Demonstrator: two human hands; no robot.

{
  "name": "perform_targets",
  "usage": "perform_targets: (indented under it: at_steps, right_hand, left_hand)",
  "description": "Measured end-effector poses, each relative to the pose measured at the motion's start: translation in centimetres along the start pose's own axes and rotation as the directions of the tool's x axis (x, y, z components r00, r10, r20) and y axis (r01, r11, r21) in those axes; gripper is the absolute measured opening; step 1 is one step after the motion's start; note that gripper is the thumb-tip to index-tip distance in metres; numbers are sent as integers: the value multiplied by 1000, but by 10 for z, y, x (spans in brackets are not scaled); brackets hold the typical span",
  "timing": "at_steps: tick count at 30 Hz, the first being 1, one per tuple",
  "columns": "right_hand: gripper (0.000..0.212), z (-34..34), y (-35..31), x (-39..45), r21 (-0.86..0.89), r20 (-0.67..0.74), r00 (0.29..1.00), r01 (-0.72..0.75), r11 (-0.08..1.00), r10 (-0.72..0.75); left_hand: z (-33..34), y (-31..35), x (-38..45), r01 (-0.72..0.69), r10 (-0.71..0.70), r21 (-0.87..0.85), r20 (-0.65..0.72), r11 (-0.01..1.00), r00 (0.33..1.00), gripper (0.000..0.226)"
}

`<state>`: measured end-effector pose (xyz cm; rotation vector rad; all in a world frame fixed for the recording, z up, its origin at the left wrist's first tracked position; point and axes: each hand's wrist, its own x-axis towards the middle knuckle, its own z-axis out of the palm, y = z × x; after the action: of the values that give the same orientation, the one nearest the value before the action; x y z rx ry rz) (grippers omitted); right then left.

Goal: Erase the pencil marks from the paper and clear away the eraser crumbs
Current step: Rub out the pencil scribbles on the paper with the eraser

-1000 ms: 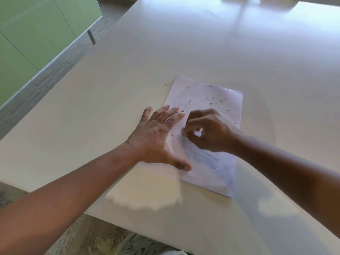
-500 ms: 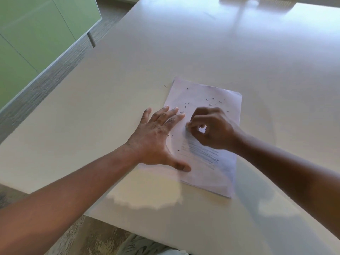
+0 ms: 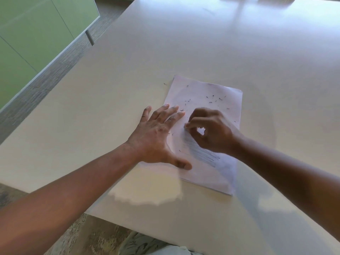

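We've got the paper (image 3: 207,100) flat on the table (image 3: 202,43), near our edge. Our left hand (image 3: 156,137) lies spread on its left margin, fingers straight, pinning it. Right hand (image 3: 211,131) is curled w/ fingertips (image 3: 189,125) pinched on something small, prob. the eraser, too hidden to confirm, at the top of the pencil marks (image 3: 200,151). Crumbs (image 3: 213,99) lie scattered over the far half. Paper's thin & light, likely to crease or skid, so we'd keep a flat palm close beside the rubbed patch
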<state>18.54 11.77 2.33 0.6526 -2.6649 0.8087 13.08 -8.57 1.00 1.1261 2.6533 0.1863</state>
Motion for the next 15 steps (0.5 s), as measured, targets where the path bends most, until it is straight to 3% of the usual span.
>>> perform_targets:
  at_steps: [6,12,15]
  right_hand:
    - [6,3,-28,-22,148,210,967,115,982,-145]
    - [7,-3,1,-2,43,17,1000,-7,999,6]
    - [8,1,-19,-14,134,98,995,23,991,-37]
  left_hand:
    - [-1,1,1,-3,3,-3,3,1000,1000,149]
    - [-1,-1,-1,0,0,2,3,1000,1000,150]
    - [-1,0,0,-2,2,-8,4,1000,1000,149]
